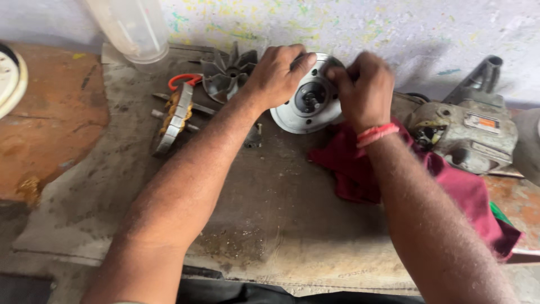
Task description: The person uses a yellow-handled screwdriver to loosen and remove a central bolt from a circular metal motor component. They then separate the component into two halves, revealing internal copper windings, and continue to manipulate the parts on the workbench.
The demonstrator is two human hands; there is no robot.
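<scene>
Bare grey worn board (264, 214) lies open between both forearms; dark finned metal fan (228, 73) and crumpled maroon cloth (360, 169) crowd the sides.

Eleven o'clock: clear plastic jar (134, 28)
Ten o'clock: finned fan (228, 76), laminated metal core (175, 118)
Three o'clock: maroon cloth (450, 191), grey housing (464, 132)

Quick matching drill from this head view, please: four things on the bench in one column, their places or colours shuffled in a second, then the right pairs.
Things:
1. round metal disc
2. dark red cloth
3. finned fan wheel
4. translucent plastic container

Places or colours:
A. top left, at the back edge of the bench
B. held between the left hand and the right hand
C. just left of the left hand, dark grey
D. under the right forearm, spread out to the right

Pairs: 1-B, 2-D, 3-C, 4-A
</scene>
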